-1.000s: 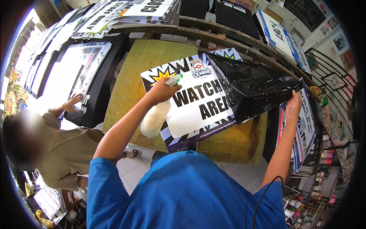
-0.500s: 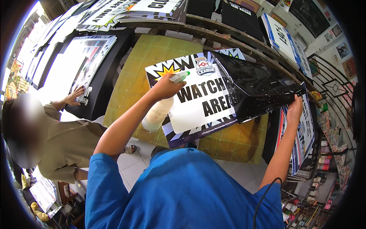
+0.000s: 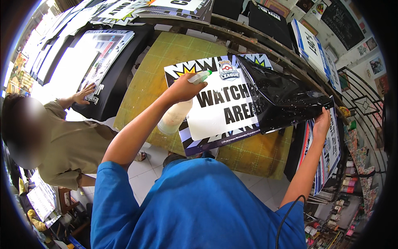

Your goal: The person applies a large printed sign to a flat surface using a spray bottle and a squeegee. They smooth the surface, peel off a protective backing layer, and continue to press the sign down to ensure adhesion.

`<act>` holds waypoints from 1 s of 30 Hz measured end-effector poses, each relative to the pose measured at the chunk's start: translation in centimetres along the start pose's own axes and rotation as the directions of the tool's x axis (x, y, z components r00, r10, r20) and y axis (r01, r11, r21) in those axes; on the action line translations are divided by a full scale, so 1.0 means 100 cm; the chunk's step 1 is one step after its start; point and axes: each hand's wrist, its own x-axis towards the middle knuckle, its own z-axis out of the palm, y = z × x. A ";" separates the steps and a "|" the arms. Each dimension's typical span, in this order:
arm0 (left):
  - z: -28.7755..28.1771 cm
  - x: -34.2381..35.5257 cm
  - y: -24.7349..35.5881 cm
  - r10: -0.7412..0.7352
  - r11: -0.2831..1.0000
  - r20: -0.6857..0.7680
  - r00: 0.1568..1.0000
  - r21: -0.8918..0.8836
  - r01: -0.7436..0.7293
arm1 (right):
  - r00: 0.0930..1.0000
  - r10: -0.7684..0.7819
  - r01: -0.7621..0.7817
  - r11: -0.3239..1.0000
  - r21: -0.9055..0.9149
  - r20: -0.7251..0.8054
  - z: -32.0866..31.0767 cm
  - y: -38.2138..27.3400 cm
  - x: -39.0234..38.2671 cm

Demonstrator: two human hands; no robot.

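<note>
My left hand (image 3: 185, 88) is wrapped round the neck of a spray bottle (image 3: 174, 118) with a clear head and a green nozzle tip. The bottle tilts over the left part of a printed sign board (image 3: 224, 123), with its nozzle toward the upper right. A black plastic sheet (image 3: 286, 96), glossy and speckled with droplets, covers the board's right side. My right hand (image 3: 321, 122) pinches the sheet's far right corner and holds it out past the board. Part of the board's lettering is hidden beneath the sheet.
The board lies on a yellow-green gridded cutting table (image 3: 166, 54). At left, a person (image 3: 70, 145) rests a hand by stacked prints (image 3: 108, 52) and black cloth (image 3: 105, 101). More boards (image 3: 315, 50) lean beyond a wooden rail, and others (image 3: 327, 153) stand at right.
The view has shifted slightly, so the scene sits a little differently. Both hands keep their holds on the spray bottle and the sheet; more droplets show on the black plastic.
</note>
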 end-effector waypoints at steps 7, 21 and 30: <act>0.001 -0.004 0.001 0.054 0.998 0.063 0.997 0.031 -0.056 | 1.000 -0.029 0.028 0.999 -0.040 -0.009 0.017 -0.010 -0.010; -0.015 -0.030 0.004 -0.022 0.999 0.116 0.993 -0.028 0.025 | 0.999 -0.042 0.041 0.997 -0.068 -0.013 0.010 -0.014 -0.011; -0.015 -0.066 -0.008 0.069 0.998 0.177 0.982 -0.007 -0.068 | 0.998 -0.057 0.057 0.997 -0.055 -0.013 0.031 -0.019 -0.022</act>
